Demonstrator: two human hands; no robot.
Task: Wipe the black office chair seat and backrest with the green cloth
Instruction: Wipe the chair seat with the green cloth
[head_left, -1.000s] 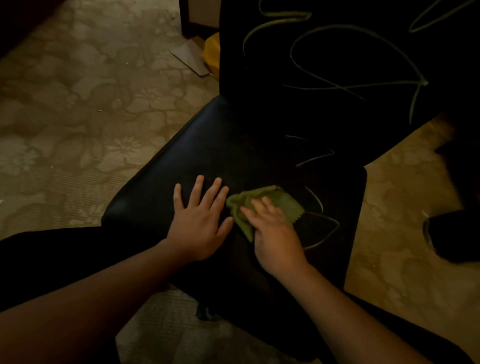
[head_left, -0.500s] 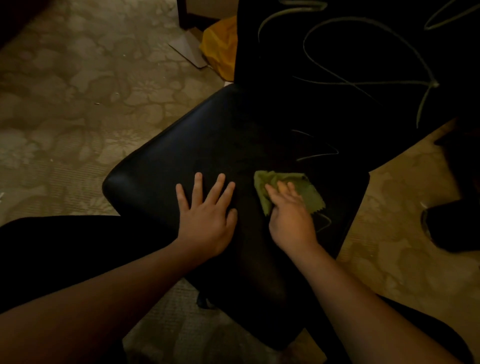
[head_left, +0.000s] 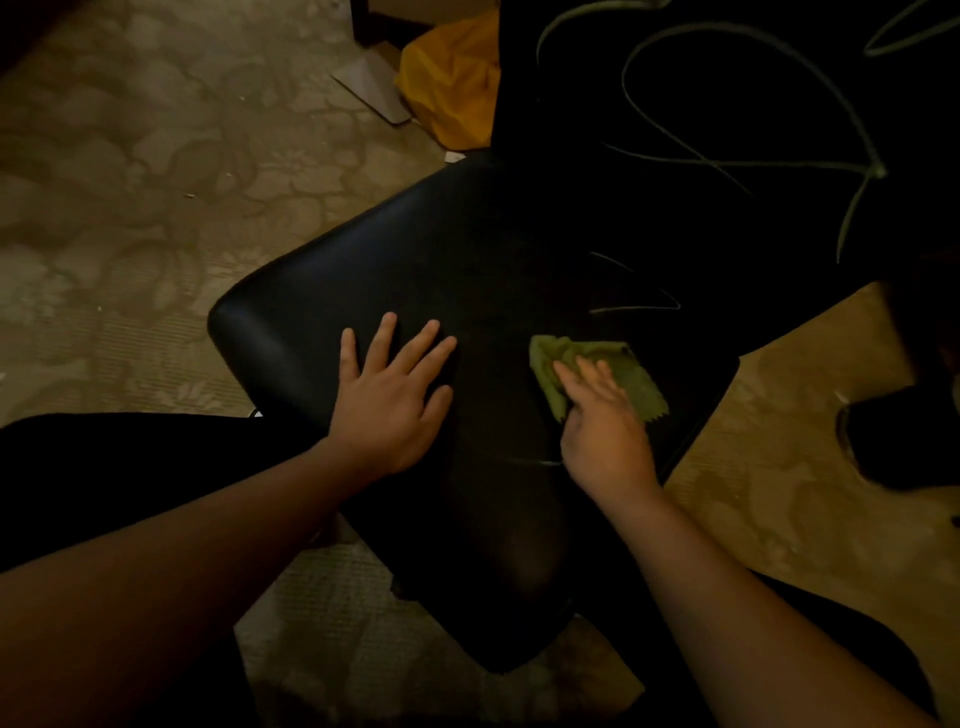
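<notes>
The black chair seat (head_left: 395, 260) fills the middle of the view, and its dark backrest (head_left: 701, 114) rises at the upper right, marked with pale scribbled lines. A small green cloth (head_left: 639, 384) lies on the right part of the seat. My right hand (head_left: 602, 431) presses it flat with straight fingers and covers its near half. My left hand (head_left: 389, 400) rests flat on the seat, fingers spread, to the left of the cloth and apart from it.
Patterned beige carpet (head_left: 130, 182) surrounds the chair. A yellow bag (head_left: 452, 88) and a flat piece of cardboard (head_left: 374, 83) lie on the floor behind the seat. A dark object (head_left: 904, 436) sits at the right edge. My dark-clothed legs show at bottom left and right.
My right hand has slid the green cloth to the right across the seat, away from my left hand. The left hand stays flat on the seat. The camera view has shifted slightly.
</notes>
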